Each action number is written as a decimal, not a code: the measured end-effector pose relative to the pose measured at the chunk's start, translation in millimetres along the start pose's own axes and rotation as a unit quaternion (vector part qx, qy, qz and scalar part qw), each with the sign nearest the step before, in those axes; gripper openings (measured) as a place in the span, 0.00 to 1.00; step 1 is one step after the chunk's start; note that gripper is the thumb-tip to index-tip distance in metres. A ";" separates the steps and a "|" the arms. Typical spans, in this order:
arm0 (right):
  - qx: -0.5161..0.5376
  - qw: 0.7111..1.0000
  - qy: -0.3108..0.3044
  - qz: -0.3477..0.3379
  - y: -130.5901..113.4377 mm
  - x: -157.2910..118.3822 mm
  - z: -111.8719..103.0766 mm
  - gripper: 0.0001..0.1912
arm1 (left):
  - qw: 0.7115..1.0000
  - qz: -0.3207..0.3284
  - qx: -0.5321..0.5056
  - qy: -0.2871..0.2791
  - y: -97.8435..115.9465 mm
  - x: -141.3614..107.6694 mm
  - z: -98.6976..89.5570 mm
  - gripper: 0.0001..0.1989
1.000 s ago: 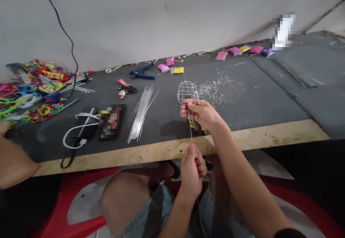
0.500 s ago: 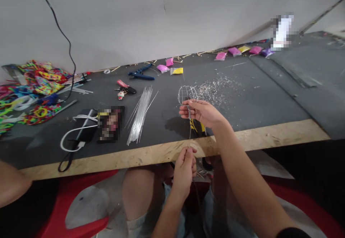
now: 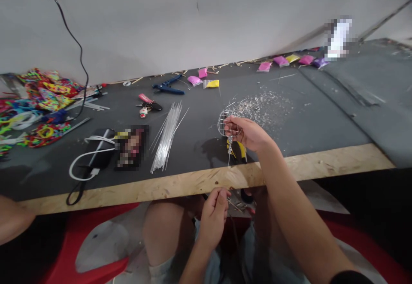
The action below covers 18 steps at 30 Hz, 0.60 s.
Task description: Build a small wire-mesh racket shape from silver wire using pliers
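Observation:
My right hand (image 3: 249, 133) has its fingers closed on the side of a small wire frame (image 3: 222, 123), a rounded grid of thin silver wire. Below the grid hangs a twisted wire stem (image 3: 229, 146) with a thin tail pointing down toward the table edge. My left hand (image 3: 215, 209) is lower, in front of the wooden edge, with its fingers curled and thumb pressed against them. Whether a wire end sits in that pinch cannot be made out. Behind the stem, yellow-and-black pliers (image 3: 238, 151) lie on the table, partly covered.
A bundle of straight wires (image 3: 168, 138) lies left of the frame. Wire scraps (image 3: 260, 106) are scattered behind my right hand. Blue pliers (image 3: 169, 86), keys (image 3: 149, 105), a power bank (image 3: 102, 149) with a white cable, small coloured packets (image 3: 211, 84) and colourful bundles (image 3: 48, 99) are around.
The wire frame has come lower and tilted, with my right hand's fingers now over its side instead of under it. My left hand has dropped slightly, away from the stem.

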State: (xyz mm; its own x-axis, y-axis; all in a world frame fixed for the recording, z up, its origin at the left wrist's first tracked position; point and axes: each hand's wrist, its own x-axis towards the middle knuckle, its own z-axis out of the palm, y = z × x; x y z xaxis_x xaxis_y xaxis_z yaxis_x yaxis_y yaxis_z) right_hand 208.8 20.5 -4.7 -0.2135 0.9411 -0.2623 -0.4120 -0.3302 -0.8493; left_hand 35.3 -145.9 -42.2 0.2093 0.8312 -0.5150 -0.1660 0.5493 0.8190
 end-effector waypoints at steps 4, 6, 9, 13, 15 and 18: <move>-0.004 1.000 0.001 0.003 -1.8 -3.4 1.0 0.12 | 1.000 0.008 -0.005 0.009 -0.8 -1.1 0.5 0.19; -0.002 1.000 0.008 0.004 -1.6 -4.0 1.9 0.12 | 1.000 0.012 -0.010 0.013 0.1 -1.3 0.0 0.19; 0.008 1.000 0.008 -0.001 -0.1 -3.6 5.3 0.13 | 1.000 0.013 -0.017 0.016 1.3 -1.0 -0.4 0.18; 0.036 0.999 -0.016 0.004 1.3 -2.7 10.4 0.13 | 0.999 0.014 -0.024 0.033 2.3 0.4 0.2 0.18; 0.036 0.999 -0.033 0.009 1.5 -2.1 10.9 0.13 | 0.999 0.016 -0.019 0.043 2.6 1.3 -0.1 0.18; 0.026 0.999 -0.029 0.007 2.6 0.4 8.9 0.13 | 0.999 0.015 -0.009 0.048 1.7 2.3 -1.5 0.19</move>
State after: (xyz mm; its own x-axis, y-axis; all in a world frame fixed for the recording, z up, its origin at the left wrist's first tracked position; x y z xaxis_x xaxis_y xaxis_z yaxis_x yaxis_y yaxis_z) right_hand 199.8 19.5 -2.9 -0.2692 0.9314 -0.2451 -0.4540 -0.3471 -0.8206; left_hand 34.1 -142.9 -42.4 0.1101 0.8518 -0.5123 -0.1887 0.5239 0.8306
